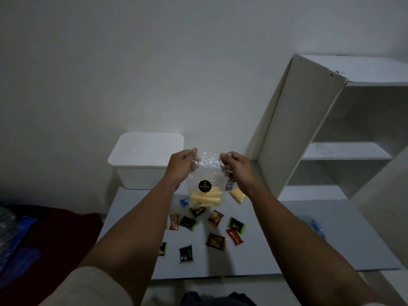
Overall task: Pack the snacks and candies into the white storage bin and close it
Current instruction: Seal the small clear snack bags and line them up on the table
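Clear snack bag [206, 191], black round label unreadable, top corners pinched by left hand [182, 164] and right hand [236, 165].

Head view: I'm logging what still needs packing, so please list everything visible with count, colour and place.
White plastic storage bin: one, lid on, at the board's far left edge.
Clear plastic snack pouch with black round label: one, yellow sticks inside, held up above the board.
Small clear bag of yellow snacks: one, on the board right of the pouch.
Wrapped candies: about eleven, black-green, brown, red and one blue, scattered on the board.
Pale grey flat board: one, beneath the candies.
White open shelf unit: one, at right.
Dark red cloth: one, at left.
Left hand: pinches the pouch's top left corner.
Right hand: pinches its top right corner.
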`<state>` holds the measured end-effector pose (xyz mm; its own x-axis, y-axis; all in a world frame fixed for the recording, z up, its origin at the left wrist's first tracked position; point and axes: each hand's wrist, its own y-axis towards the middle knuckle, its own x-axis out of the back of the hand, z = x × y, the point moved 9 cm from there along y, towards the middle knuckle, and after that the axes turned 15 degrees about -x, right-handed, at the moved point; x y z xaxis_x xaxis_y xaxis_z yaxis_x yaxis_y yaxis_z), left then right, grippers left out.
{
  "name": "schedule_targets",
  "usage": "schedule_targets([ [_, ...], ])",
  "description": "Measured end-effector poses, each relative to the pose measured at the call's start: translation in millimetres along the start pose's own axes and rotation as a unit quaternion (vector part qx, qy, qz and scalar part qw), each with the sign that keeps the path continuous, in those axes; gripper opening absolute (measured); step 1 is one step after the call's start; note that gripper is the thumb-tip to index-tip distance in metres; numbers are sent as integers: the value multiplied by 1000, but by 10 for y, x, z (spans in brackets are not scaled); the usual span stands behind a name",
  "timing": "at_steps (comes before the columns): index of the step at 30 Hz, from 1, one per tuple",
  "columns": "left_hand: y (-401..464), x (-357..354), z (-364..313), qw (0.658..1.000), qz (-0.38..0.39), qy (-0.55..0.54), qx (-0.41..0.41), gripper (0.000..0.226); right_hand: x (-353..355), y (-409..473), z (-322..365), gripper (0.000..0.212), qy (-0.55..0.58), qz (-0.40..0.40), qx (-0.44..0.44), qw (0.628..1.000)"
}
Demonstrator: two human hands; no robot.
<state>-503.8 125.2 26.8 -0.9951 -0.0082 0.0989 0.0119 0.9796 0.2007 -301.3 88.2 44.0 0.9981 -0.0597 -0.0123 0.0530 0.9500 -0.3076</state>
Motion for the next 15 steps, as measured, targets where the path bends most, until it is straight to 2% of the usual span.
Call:
schedule_targets([
  [6, -71, -21, 65, 1000, 28, 0, -7, 37, 68, -51, -150, 33, -16, -29, -1, 999],
  [9, -88, -26, 56, 1000, 27, -10, -4, 37, 79, -92, -140, 30, -18, -44, 8, 999],
  [15, -106, -26, 74, 998, 55, 12, -2, 38, -77, -91, -69, 28, -85, 7, 1, 996],
])
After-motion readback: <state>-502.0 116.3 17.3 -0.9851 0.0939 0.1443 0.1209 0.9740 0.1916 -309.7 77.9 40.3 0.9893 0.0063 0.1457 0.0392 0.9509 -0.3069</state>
